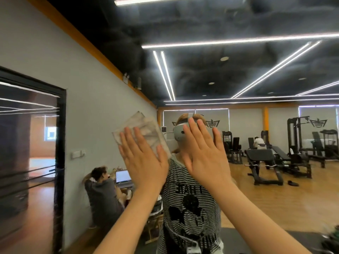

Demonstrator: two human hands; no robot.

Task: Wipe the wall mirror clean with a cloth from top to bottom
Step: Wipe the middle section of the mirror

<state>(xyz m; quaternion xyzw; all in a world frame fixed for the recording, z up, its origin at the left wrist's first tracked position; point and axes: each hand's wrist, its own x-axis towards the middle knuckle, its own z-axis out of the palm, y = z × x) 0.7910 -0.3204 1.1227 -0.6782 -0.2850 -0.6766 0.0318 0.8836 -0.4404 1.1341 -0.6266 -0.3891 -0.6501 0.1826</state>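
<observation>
Pressing a folded grey cloth flat against the wall mirror, the left hand has its fingers straight and together, palm over the cloth's lower half; nothing is curled round it, so pressure alone seems to keep it there. The cloth sticks out above and to the right of those fingers, its long axis tilted, running from upper left down toward the right. Just to the right of the cloth, the right hand lies with fingers straight and slightly spread, holding nothing, palm toward the glass; whether it touches the glass I cannot tell.

The cloth sits at about head height in the reflection, with a broad stretch of glass above it showing the dark ceiling and its light strips, and a long stretch below showing the striped shirt. Since the left hand is the one on the cloth, I judge the stroke is its to make, and from here the wipe runs downward. To the left of the cloth, a seated person with a laptop shows in the reflection.
</observation>
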